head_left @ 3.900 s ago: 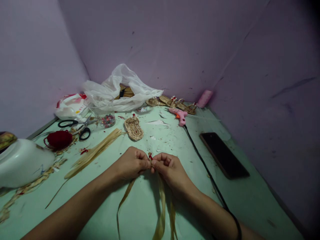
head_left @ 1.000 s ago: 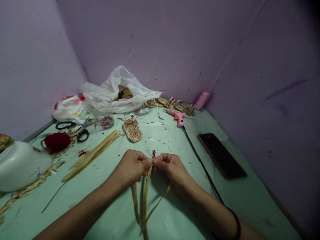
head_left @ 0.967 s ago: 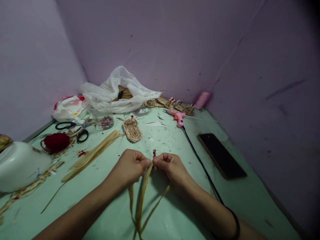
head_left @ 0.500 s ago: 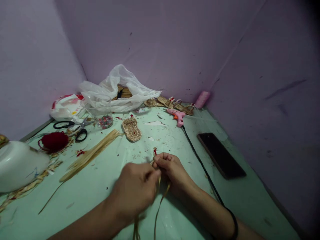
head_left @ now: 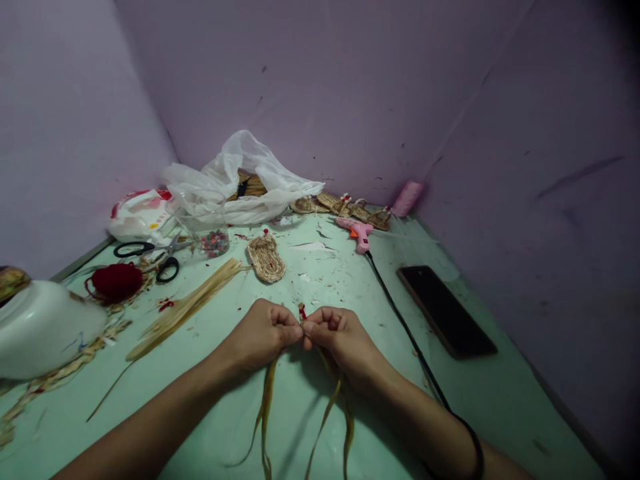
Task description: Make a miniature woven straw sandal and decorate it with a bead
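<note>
My left hand and my right hand meet fingertip to fingertip above the table, both closed in a pinch. Between them they grip the top of a bundle of straw strips, whose loose ends hang down below both hands. A small red tie pokes up above the fingertips at the strips' upper end. Beyond my hands lies a small woven straw sole with a red bead at its top. Left of it rests a loose bunch of dry straw.
At left are a white jar, dark red yarn, scissors and a clear cup of beads. A pink glue gun, its black cord and a phone lie right. A plastic bag sits behind.
My left hand has moved up and away from beneath my right hand to meet its fingertips. The hanging strips now spread apart below. The view has shifted slightly.
</note>
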